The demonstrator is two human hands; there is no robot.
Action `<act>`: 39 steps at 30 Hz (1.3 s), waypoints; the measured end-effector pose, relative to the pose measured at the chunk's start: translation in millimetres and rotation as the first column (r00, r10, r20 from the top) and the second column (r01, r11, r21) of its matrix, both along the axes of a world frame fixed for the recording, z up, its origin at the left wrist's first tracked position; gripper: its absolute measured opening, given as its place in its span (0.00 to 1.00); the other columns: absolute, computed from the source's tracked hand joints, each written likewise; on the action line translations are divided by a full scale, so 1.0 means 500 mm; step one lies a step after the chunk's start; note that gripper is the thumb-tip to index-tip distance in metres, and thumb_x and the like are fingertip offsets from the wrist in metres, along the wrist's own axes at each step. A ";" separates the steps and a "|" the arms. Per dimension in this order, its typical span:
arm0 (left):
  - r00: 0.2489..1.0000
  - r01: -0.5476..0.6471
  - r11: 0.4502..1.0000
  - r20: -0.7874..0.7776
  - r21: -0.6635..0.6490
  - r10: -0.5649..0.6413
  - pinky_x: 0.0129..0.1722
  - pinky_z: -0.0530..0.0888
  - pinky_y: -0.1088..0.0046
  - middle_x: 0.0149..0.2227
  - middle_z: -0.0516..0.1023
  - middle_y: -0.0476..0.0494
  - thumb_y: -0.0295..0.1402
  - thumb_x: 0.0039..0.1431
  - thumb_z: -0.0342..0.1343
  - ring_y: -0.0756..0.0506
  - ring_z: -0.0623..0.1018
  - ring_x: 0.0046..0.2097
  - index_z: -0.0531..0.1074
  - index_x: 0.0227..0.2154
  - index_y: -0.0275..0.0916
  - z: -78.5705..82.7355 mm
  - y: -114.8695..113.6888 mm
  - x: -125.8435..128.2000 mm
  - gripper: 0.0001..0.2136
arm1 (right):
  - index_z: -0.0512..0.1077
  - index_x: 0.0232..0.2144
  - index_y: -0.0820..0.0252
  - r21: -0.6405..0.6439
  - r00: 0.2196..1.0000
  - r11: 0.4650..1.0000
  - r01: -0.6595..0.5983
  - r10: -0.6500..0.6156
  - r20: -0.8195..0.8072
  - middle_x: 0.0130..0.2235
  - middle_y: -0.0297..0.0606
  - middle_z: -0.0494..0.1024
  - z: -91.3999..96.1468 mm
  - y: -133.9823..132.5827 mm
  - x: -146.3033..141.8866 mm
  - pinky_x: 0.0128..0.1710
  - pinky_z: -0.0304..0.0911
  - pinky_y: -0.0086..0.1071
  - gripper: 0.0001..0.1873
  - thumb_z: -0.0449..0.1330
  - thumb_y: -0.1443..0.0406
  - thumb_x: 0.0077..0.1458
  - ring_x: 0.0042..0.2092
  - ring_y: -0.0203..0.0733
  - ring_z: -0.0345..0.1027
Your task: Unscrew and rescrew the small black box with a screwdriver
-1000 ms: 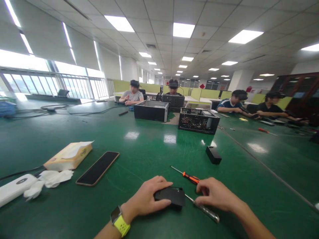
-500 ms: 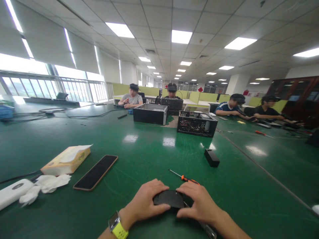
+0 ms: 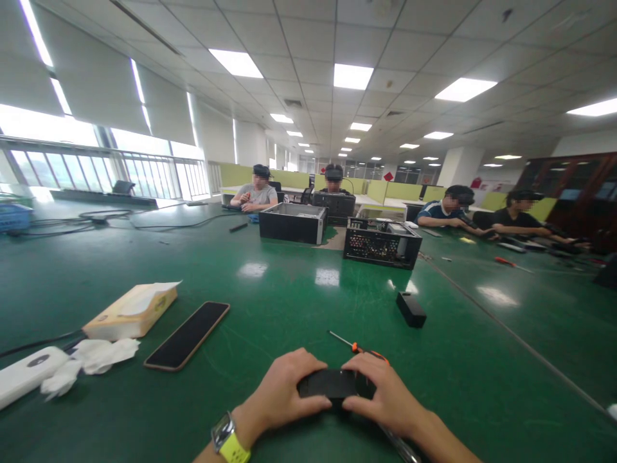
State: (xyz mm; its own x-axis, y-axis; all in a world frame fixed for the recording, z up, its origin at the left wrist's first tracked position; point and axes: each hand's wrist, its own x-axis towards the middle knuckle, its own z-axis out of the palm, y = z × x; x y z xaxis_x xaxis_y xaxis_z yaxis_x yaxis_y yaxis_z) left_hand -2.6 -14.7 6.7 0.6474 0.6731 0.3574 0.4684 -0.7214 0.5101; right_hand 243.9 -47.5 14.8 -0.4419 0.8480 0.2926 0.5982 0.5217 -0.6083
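My left hand [image 3: 294,389] grips the left end of a small black box-like object [image 3: 330,384], thumb along the near side and fingers over the far side. My right hand [image 3: 383,392] clasps its right end in the same way, hiding part of it. What the object is exactly does not show. Just beyond my right fingers lies a screwdriver [image 3: 355,348] with an orange and black handle, its shaft pointing away to the left. Under my right wrist a shiny slim tool [image 3: 402,448] is partly covered.
Farther right stands a black block [image 3: 411,310]. To the left lie a phone [image 3: 187,336], a tissue pack [image 3: 132,312], crumpled tissues [image 3: 103,355] and a white device [image 3: 31,373]. Computer cases [image 3: 292,224] stand farther back, with several people seated around the table [image 3: 270,296].
The black object has tilted or shifted slightly between my hands, and a darker near side now shows below its top. Both hands keep hold of it. The view has moved slightly.
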 end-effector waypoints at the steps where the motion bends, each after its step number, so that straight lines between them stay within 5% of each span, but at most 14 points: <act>1: 1.000 0.001 1.000 -0.001 -0.008 -0.001 0.40 0.72 0.68 0.39 0.79 0.41 0.50 0.54 0.62 0.39 0.76 0.40 0.76 0.46 0.40 0.002 0.000 0.000 0.23 | 0.75 0.43 0.58 -0.015 1.000 1.000 -0.003 0.003 -0.002 0.43 0.40 0.79 -0.001 0.001 0.001 0.47 0.63 0.37 0.21 0.69 0.57 0.47 0.45 0.47 0.71; 17: 0.999 0.022 0.992 0.030 -0.125 -0.018 0.46 0.71 0.65 0.43 0.78 0.42 0.48 0.51 0.67 0.39 0.76 0.44 0.74 0.51 0.41 0.001 0.001 -0.007 0.26 | 0.75 0.40 0.58 -0.069 0.998 0.996 0.065 -0.063 0.025 0.40 0.37 0.79 0.007 -0.007 0.002 0.45 0.61 0.35 0.19 0.67 0.65 0.42 0.42 0.45 0.70; 24: 0.998 0.019 0.994 0.054 -0.109 -0.013 0.44 0.71 0.66 0.41 0.78 0.43 0.44 0.53 0.65 0.41 0.76 0.42 0.76 0.45 0.40 0.006 0.002 -0.007 0.19 | 0.74 0.42 0.57 -0.057 0.997 0.996 0.067 -0.066 0.028 0.42 0.38 0.78 0.003 -0.009 0.003 0.45 0.62 0.35 0.20 0.67 0.63 0.43 0.43 0.46 0.70; 39: 1.000 0.007 0.986 0.017 -0.164 -0.004 0.51 0.70 0.62 0.47 0.78 0.41 0.46 0.47 0.70 0.38 0.75 0.47 0.72 0.54 0.43 0.001 0.006 -0.016 0.31 | 0.73 0.39 0.59 -0.041 0.999 0.998 0.051 -0.051 0.004 0.40 0.38 0.77 0.003 -0.012 -0.003 0.42 0.62 0.34 0.18 0.66 0.66 0.42 0.41 0.45 0.69</act>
